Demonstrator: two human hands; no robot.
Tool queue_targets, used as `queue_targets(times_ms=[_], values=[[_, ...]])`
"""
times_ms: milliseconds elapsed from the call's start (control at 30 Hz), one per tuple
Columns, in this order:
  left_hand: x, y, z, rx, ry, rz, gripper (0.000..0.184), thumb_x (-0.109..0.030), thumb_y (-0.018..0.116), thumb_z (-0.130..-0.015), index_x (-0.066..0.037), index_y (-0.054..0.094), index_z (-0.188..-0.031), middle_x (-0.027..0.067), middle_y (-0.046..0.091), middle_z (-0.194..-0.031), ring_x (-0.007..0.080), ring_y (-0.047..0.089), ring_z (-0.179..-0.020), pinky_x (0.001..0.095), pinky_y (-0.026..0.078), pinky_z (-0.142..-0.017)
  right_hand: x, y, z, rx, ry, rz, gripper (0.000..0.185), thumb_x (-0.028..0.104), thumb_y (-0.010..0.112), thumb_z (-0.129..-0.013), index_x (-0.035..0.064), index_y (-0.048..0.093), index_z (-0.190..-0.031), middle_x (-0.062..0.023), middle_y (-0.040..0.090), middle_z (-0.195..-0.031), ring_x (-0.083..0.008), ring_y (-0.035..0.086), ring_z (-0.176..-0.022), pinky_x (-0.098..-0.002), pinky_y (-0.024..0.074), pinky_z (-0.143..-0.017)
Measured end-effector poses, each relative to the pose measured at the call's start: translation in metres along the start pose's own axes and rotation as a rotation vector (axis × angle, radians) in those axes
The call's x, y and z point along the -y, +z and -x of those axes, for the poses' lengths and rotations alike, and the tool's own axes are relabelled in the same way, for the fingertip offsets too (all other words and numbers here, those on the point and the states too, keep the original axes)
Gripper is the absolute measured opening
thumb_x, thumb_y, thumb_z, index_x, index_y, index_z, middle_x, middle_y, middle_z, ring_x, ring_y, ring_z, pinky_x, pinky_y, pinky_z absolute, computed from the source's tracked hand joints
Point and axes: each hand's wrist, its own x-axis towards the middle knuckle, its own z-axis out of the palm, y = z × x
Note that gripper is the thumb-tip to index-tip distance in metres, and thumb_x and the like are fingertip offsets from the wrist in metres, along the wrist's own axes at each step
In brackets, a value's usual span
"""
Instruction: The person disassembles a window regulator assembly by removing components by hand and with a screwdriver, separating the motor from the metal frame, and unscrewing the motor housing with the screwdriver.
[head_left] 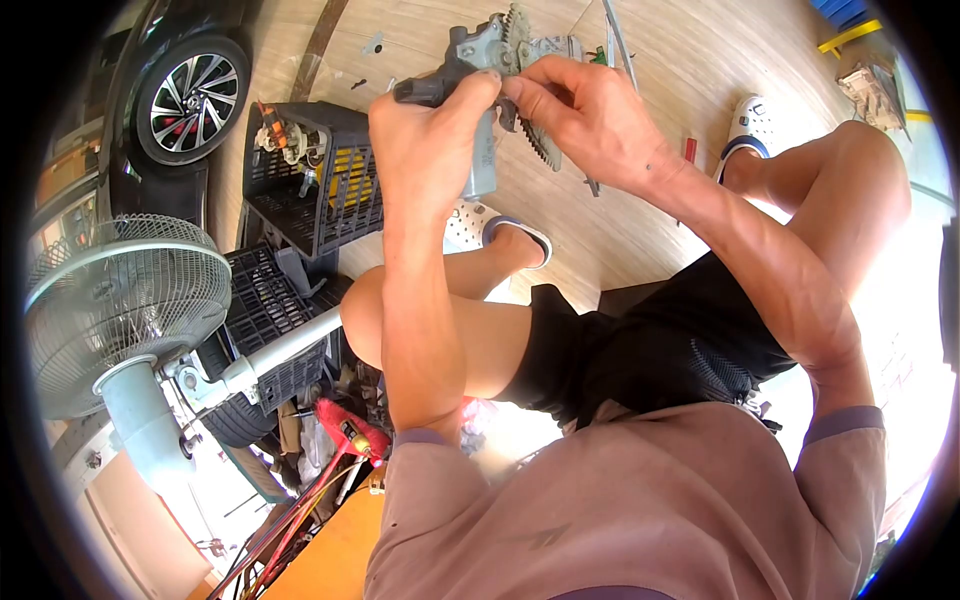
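Observation:
A grey motor unit (482, 160) with a toothed gear (541, 148) is held up in front of me, above the floor. My left hand (425, 140) is closed around its left side, thumb pressed on top near a black part (430, 90). From the other side, my right hand (600, 118) pinches thumb and forefinger together at the middle of the unit, beside the gear. A small dark hooked piece (507, 114) shows just under those fingertips. Whatever lies between the right fingertips is hidden.
Black plastic crates (300, 215) holding parts stand at my left, behind a standing fan (130, 310). A car wheel (193, 100) is farther left. On the wood-look floor (620, 240) lie a red object (690, 150) and small bits. A metal part (872, 95) lies far right.

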Motion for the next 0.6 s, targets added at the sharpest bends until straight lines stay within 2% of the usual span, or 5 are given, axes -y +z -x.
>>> queue_targets(times_ms=[100, 200, 300, 400, 600], values=[[-0.001, 0.001, 0.000, 0.002, -0.001, -0.007, 0.025, -0.017, 0.076, -0.082, 0.006, 0.070, -0.076, -0.0004, 0.066, -0.068, 0.0065, 0.055, -0.065, 0.0280, 0.045, -0.059, -0.012, 0.013, -0.002, -0.135, -0.129, -0.161, 0.030, 0.031, 0.063, -0.100, 0.0022, 0.074, -0.100, -0.0148, 0.069, -0.072, -0.0265, 0.066, -0.065, -0.0427, 0.0511, -0.065], [-0.003, 0.002, 0.001, 0.000, -0.018, -0.016, 0.025, -0.016, 0.076, -0.083, 0.006, 0.069, -0.075, -0.0014, 0.065, -0.068, 0.0064, 0.054, -0.065, 0.0284, 0.044, -0.059, -0.009, 0.005, 0.001, -0.038, -0.089, -0.109, 0.032, 0.031, 0.066, -0.102, -0.0007, 0.071, -0.107, -0.0074, 0.069, -0.080, -0.0135, 0.061, -0.073, -0.0331, 0.0510, -0.067], [-0.004, 0.001, 0.001, -0.002, -0.032, -0.013, 0.024, -0.015, 0.076, -0.083, 0.006, 0.069, -0.075, -0.0019, 0.064, -0.068, 0.0063, 0.053, -0.065, 0.0285, 0.043, -0.059, -0.002, -0.002, 0.001, 0.014, 0.014, -0.010, 0.029, 0.027, 0.066, -0.101, -0.0002, 0.070, -0.108, -0.0075, 0.069, -0.080, -0.0129, 0.061, -0.073, -0.0328, 0.0510, -0.067], [-0.003, 0.003, -0.001, 0.000, -0.027, 0.010, 0.023, -0.015, 0.076, -0.084, 0.006, 0.069, -0.077, -0.0016, 0.065, -0.070, 0.0066, 0.053, -0.066, 0.0281, 0.043, -0.060, -0.001, -0.003, 0.002, 0.051, -0.004, 0.020, 0.027, 0.025, 0.067, -0.100, 0.0001, 0.070, -0.109, -0.0081, 0.069, -0.080, -0.0135, 0.062, -0.072, -0.0330, 0.0510, -0.067], [-0.013, 0.005, 0.004, -0.012, -0.101, 0.004, 0.021, -0.014, 0.076, -0.085, 0.007, 0.074, -0.084, 0.0009, 0.068, -0.074, 0.0075, 0.057, -0.067, 0.0271, 0.045, -0.061, -0.004, 0.003, 0.003, -0.028, -0.065, -0.183, 0.025, 0.023, 0.068, -0.098, 0.0003, 0.070, -0.108, -0.0094, 0.072, -0.084, -0.0157, 0.065, -0.074, -0.0333, 0.0530, -0.068]])
